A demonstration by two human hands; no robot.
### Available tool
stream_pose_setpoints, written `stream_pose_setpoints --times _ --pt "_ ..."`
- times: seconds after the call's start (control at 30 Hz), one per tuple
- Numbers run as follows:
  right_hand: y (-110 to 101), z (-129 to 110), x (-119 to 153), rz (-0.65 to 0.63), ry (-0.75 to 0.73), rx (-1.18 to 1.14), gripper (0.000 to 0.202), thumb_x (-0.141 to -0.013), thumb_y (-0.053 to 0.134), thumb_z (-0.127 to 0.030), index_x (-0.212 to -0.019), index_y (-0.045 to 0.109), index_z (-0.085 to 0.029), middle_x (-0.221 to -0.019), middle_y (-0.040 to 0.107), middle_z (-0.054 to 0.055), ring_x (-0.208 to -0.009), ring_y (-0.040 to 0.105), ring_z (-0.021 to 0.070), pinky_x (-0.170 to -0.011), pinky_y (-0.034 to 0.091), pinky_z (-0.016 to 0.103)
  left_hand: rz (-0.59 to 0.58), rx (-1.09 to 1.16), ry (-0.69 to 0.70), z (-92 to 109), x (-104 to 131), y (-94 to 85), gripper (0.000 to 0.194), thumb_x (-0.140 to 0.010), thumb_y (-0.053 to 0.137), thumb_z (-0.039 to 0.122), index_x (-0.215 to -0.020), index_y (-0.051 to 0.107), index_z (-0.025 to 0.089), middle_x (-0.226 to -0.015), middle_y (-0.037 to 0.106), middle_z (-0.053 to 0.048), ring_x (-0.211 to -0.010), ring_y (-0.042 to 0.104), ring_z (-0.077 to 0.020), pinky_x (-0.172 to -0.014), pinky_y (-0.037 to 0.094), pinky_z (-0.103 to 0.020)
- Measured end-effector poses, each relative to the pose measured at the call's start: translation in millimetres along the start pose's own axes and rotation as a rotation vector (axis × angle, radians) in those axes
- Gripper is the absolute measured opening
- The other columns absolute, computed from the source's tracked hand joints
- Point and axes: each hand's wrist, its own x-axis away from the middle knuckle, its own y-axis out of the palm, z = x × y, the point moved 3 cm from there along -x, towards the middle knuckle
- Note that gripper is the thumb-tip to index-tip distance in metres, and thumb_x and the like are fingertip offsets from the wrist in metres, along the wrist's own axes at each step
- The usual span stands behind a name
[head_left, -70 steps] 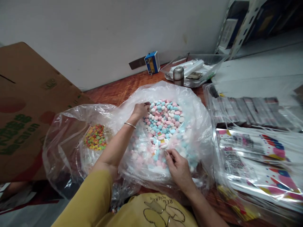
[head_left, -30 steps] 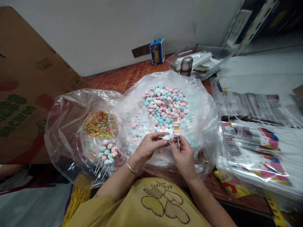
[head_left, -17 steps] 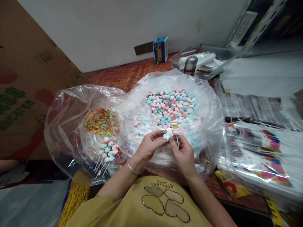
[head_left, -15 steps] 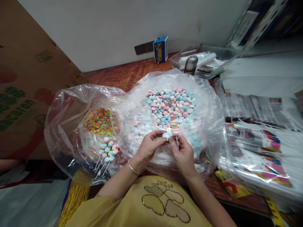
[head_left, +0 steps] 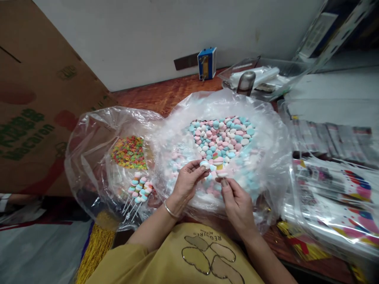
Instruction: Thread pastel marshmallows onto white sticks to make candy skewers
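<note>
My left hand (head_left: 189, 178) pinches a white and pale-blue marshmallow (head_left: 205, 164) between thumb and fingertips. In my right hand (head_left: 235, 195) is a candy skewer (head_left: 219, 166), gripped low by its stick, which the fingers mostly hide. Pink-and-white marshmallows alternate on it with yellow and red-green gummy pieces. Both hands are above an open clear bag of pink, blue and white marshmallows (head_left: 219, 138). To the left, a second clear bag holds small colourful ring gummies (head_left: 128, 152). Several filled candy skewers (head_left: 141, 188) lie in front of those rings, white sticks toward me.
A large cardboard box (head_left: 38, 102) stands at the left. Plastic-wrapped printed packaging (head_left: 337, 185) is stacked at the right. Behind the bags are a metallic cylinder (head_left: 246, 82), a clear tray (head_left: 287, 85) and a blue box (head_left: 207, 63) by the wall.
My hands have moved apart. The left keeps the marshmallow, now off to the skewer's left, while the right holds the skewer slightly lower. The whole view has shifted a little.
</note>
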Motion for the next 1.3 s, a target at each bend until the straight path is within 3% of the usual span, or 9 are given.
stream_pose_setpoints --times 0.1,0.23,0.47,0.73,1.0,1.3 --pt "-4.7 -4.9 11.6 -0.096 -0.076 0.071 0.033 -0.102 0.05 -0.041 -0.083 0.069 -0.023 -0.077 0.07 0.002 -0.074 0.064 0.0199 -0.07 0.049 0.029 0.05 0.064 0.042 6.8 -5.7 -3.1 0.044 -0.056 0.097 0.03 -0.091 0.074 0.017 -0.093 0.076 -0.003 -0.081 0.074 -0.0146 -0.081 0.059 -0.029" --pt "-4.2 -1.8 20.6 -0.185 -0.052 0.056 0.032 -0.102 0.05 -0.041 -0.085 0.07 -0.023 -0.073 0.069 0.002 -0.072 0.066 0.0207 -0.06 0.048 0.027 0.035 0.088 0.066 8.7 -6.1 -3.6 0.042 -0.056 0.097 0.027 -0.09 0.076 0.018 -0.09 0.077 -0.002 -0.079 0.073 -0.0138 -0.079 0.058 -0.027" --pt "-6.2 3.0 20.4 -0.154 -0.039 0.028 0.032 -0.101 0.051 -0.042 -0.091 0.075 -0.023 -0.076 0.072 0.003 -0.072 0.067 0.0213 -0.061 0.05 0.027 0.02 0.05 0.068 10.0 0.4 2.5 0.042 -0.052 0.098 0.03 -0.086 0.077 0.018 -0.087 0.078 -0.003 -0.08 0.072 -0.0146 -0.084 0.058 -0.03" --pt "-6.7 6.0 20.1 -0.161 -0.002 -0.003 0.033 -0.101 0.05 -0.043 -0.091 0.074 -0.022 -0.072 0.067 0.002 -0.066 0.061 0.0188 -0.058 0.047 0.027 0.025 0.02 0.101 10.0 1.1 2.9 0.041 -0.054 0.098 0.032 -0.087 0.078 0.019 -0.088 0.078 -0.003 -0.08 0.072 -0.0152 -0.085 0.058 -0.031" --pt "-2.2 10.2 22.1 -0.307 0.267 -0.209 0.045 -0.098 0.052 -0.06 -0.09 0.07 -0.02 -0.052 0.039 -0.006 -0.044 0.033 0.0122 -0.04 0.025 0.025 -0.003 -0.083 0.193 7.7 0.0 0.1 0.034 -0.063 0.093 0.031 -0.093 0.08 0.021 -0.095 0.08 -0.005 -0.086 0.073 -0.0166 -0.088 0.058 -0.032" --pt "-0.8 16.6 28.9 -0.454 0.558 -0.437 0.056 -0.089 0.059 -0.071 -0.103 0.067 -0.017 -0.046 0.035 -0.012 -0.035 0.023 0.007 -0.034 0.018 0.02 -0.086 -0.268 0.227 11.5 -2.5 -6.9 0.029 -0.069 0.09 0.032 -0.094 0.082 0.021 -0.099 0.081 -0.006 -0.089 0.075 -0.0207 -0.087 0.06 -0.034"
